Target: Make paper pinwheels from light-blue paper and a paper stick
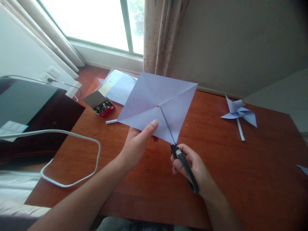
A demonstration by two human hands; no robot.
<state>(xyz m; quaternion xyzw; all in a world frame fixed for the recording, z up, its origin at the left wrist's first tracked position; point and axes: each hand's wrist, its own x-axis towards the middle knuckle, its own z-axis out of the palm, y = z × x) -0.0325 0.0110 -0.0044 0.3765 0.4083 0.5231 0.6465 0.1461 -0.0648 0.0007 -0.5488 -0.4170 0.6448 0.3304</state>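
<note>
A square sheet of pale lilac paper [154, 88] with diagonal creases and a small hole near its middle is held above the table. My left hand [139, 139] pinches its near edge, thumb on top and fingers underneath. Black-handled scissors [185, 166] are gripped in my right hand [192, 160] at the paper's near corner. One blade lies over the paper along a crease, its tip near the hole; the other blade is hidden beneath. A white paper stick [111, 121] lies on the table, partly under the sheet's left corner.
A finished paper pinwheel [238, 112] lies at the right. An open box of metal clips [104, 107] stands left of the sheet, before some papers in a clear sleeve [120, 85]. A white cable [97, 157] loops over the table's left edge [56, 160]. Tiny bits [190, 123] are scattered nearby.
</note>
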